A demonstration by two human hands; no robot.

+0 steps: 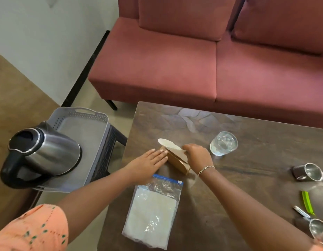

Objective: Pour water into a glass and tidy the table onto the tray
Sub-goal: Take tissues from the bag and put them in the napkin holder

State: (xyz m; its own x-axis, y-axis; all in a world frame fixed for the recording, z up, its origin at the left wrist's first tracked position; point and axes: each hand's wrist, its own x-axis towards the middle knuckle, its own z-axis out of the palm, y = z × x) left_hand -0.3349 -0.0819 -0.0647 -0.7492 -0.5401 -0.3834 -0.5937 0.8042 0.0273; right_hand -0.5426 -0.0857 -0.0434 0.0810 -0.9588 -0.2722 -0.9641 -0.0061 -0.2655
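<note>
A brown tissue box (177,163) lies on the dark wooden table (247,151). My left hand (149,163) presses flat against the box's left side with straight fingers. My right hand (197,155) pinches a white tissue (170,145) sticking out of the box top. A clear glass (223,143) holding water stands to the right of the box. The steel kettle (42,153) sits on the grey tray (88,131), which rests on a low stool left of the table.
A zip bag (153,211) with white contents lies near the table's front. At the right edge are a steel cup (309,172), a green clip (307,201), a small tool (302,213) and another steel cup (318,230). A red sofa (193,60) stands behind.
</note>
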